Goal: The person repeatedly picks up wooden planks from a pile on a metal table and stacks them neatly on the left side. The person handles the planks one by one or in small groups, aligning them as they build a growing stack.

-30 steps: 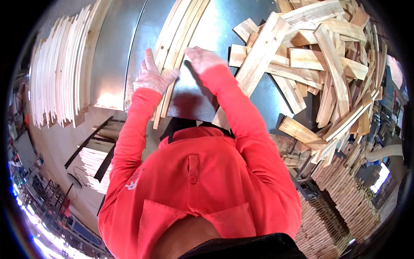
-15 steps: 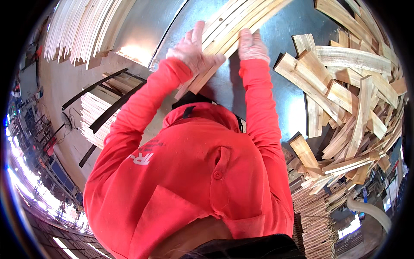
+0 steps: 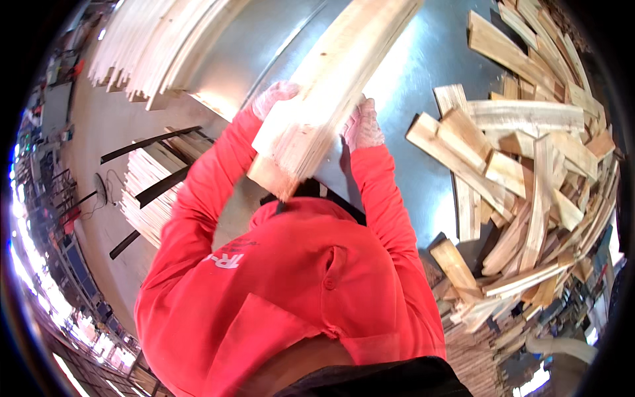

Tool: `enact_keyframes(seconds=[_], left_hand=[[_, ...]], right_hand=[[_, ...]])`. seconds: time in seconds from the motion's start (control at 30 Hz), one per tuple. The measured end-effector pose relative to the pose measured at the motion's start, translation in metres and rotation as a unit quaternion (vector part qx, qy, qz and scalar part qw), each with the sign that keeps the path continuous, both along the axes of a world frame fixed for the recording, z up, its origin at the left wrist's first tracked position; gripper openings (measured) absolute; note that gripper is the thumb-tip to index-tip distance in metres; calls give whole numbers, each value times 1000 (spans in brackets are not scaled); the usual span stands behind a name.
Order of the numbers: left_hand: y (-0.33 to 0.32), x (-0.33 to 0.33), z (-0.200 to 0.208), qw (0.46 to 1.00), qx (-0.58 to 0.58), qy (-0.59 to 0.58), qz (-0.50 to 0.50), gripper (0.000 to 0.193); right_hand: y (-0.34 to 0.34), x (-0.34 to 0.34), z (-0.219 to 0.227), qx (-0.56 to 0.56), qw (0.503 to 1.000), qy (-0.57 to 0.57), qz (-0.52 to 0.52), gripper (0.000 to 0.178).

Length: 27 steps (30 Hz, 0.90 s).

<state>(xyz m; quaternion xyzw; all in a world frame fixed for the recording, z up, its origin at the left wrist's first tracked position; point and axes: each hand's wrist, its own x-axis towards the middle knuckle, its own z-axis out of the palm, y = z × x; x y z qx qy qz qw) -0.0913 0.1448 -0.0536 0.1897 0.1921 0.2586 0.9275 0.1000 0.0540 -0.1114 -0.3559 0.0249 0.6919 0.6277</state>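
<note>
A bundle of long pale wooden boards (image 3: pixel 331 79) is raised over the metal table, its near ends tilted close to my chest. My left hand (image 3: pixel 274 98), in a whitish glove, grips the bundle's left side with the fingers at its edge. On the opposite side my gloved right hand (image 3: pixel 363 126) is closed against the boards, part of its fingers hidden behind them. The near board ends are uneven, with one board sticking out farther than the others.
Short offcuts of wood (image 3: pixel 522 159) lie heaped on the right of the metal table (image 3: pixel 403 159). A stack of long boards (image 3: pixel 159 46) stands at the far left. Below it, more boards (image 3: pixel 149 182) rest in a rack with black bars (image 3: pixel 162 186).
The boards have been lifted and turned, so a broad face now shows where narrow edges showed. Both hands have moved lower around the bundle's sides. The view has shifted slightly.
</note>
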Motion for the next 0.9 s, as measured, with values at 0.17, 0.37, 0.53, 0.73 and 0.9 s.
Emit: enact_keyframes(seconds=[0.17, 0.37, 0.53, 0.73, 0.9], left_hand=[[-34, 5, -85, 928, -113, -10, 354, 53], [11, -82, -99, 910, 195, 363, 45, 43], [64, -165, -99, 495, 601, 628, 5, 42], [38, -288, -6, 797, -46, 480, 364, 31], [-19, -394, -83, 826, -43, 310, 470, 46]], right_hand=[[49, -15, 15, 156, 972, -158, 76, 78], [61, -63, -1, 47, 966, -233, 101, 101], [111, -134, 7, -11, 951, -280, 133, 92], [172, -250, 40, -65, 913, -351, 196, 132], [200, -251, 49, 0, 698, -532, 480, 107]])
